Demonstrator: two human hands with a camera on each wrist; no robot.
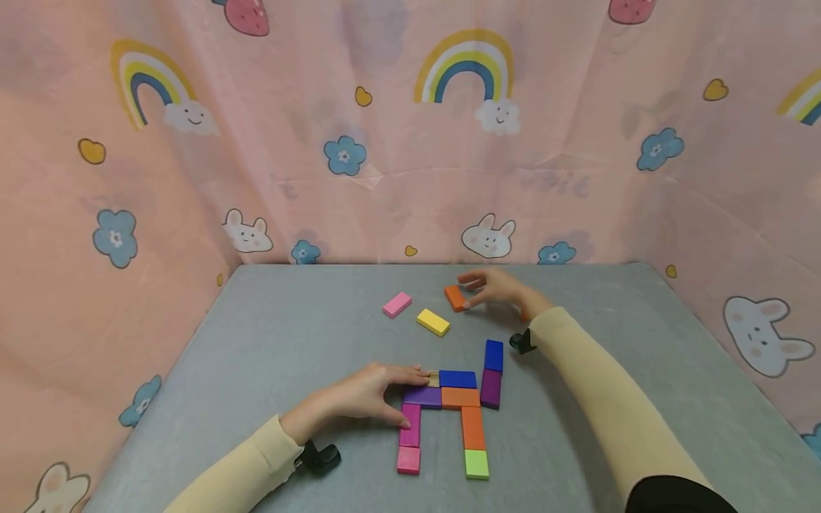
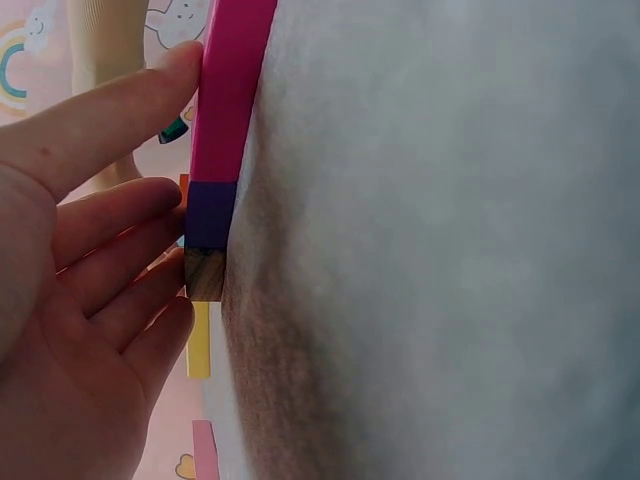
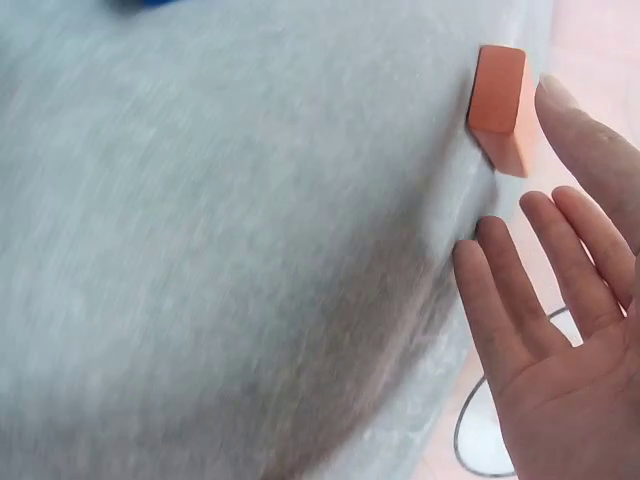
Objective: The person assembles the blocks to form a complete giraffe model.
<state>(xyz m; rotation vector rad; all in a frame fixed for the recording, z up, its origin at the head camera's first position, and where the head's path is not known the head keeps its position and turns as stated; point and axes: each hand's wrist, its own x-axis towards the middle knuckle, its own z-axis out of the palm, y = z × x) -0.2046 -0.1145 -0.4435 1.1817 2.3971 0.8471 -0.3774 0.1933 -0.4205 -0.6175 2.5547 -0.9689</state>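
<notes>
Fingers of the left hand are resting nearly straight, unclamped. Its thumb is touching the magenta block; its fingertips are lying over the wood-coloured block, with the purple block between. On the near side of that thumb sits a pinkish-red block; right of the fingers, a lime block is ending the other column. These pieces are only lying edge to edge, so a sideways drag of that hand could be skewing the rows.

Beyond those fingertips, to the right, a blue block is lying against a plum block; a dropping right wrist could be knocking them.

Farther off, past the yellow block, the right hand is holding nothing, fingers apart, its thumb just beside an orange block. I can't tell whether they're touching; a clumsy thumb might be pushing it away. Left fingers are hiding most of the wood-coloured block, and an orange patch is barely showing under the right wrist.
</notes>
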